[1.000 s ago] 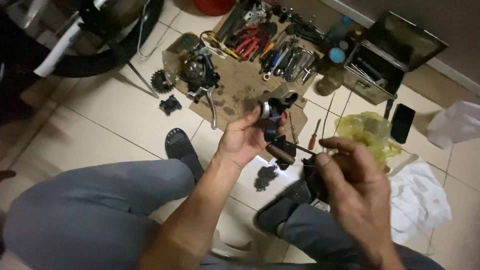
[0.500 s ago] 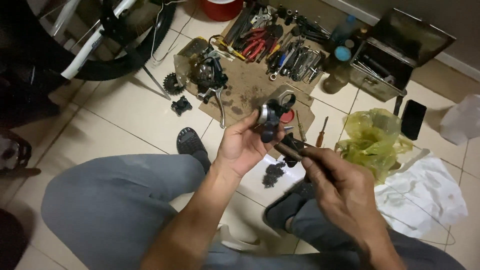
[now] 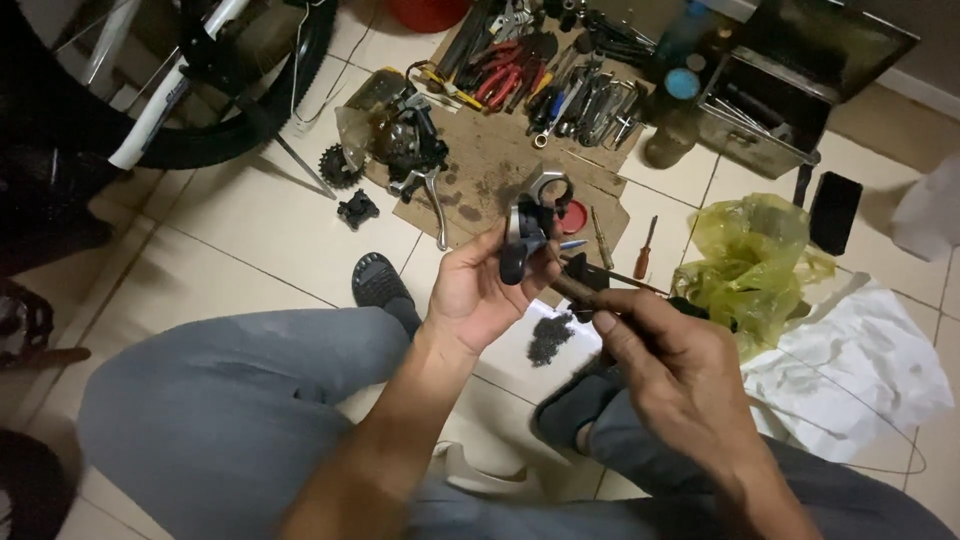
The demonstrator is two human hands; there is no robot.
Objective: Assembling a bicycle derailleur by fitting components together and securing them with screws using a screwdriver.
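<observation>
My left hand (image 3: 480, 290) holds up a black and silver bicycle brake-lever part (image 3: 530, 225) with a ring-shaped clamp on top. My right hand (image 3: 670, 360) grips a dark-handled tool (image 3: 578, 292) whose tip meets the underside of that part. Both hands hover above my knees, over the tiled floor. A small heap of dark grit (image 3: 548, 338) lies on the tile just below them. How the tool tip engages the part is hidden by my fingers.
A brown cardboard sheet (image 3: 500, 165) carries greasy bike parts (image 3: 405, 145) and several pliers and wrenches (image 3: 545, 80). An open metal toolbox (image 3: 790, 90), a yellow plastic bag (image 3: 750, 260), a white cloth (image 3: 850, 370), a black phone (image 3: 834, 212) and a bicycle wheel (image 3: 200, 90) surround me.
My right hand has come in toward the left hand, bringing the tool up to the brake-lever part. The left hand raised and turned the part slightly.
</observation>
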